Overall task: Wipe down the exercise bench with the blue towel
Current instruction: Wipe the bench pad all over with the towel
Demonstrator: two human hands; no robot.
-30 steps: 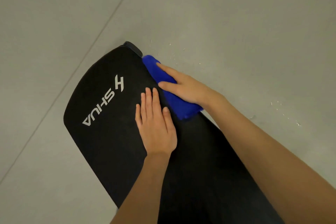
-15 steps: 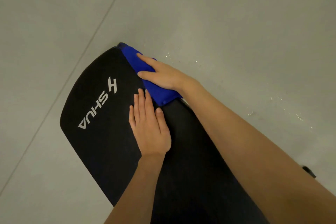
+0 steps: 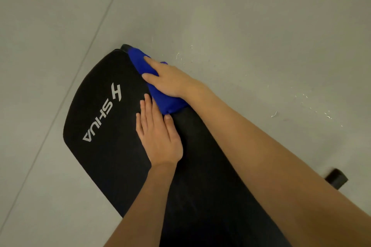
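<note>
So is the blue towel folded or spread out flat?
Folded: the blue towel is a thick compact pad under the right hand.

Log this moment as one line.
step: wipe far right edge | right hand: presses blue towel on bench | left hand: flat on bench

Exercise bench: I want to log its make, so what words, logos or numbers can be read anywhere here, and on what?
"SHUA": pale capitals on the black pad of the exercise bench, beside a stylised H-shaped logo.
No text shows on the blue towel or the floor.
</note>
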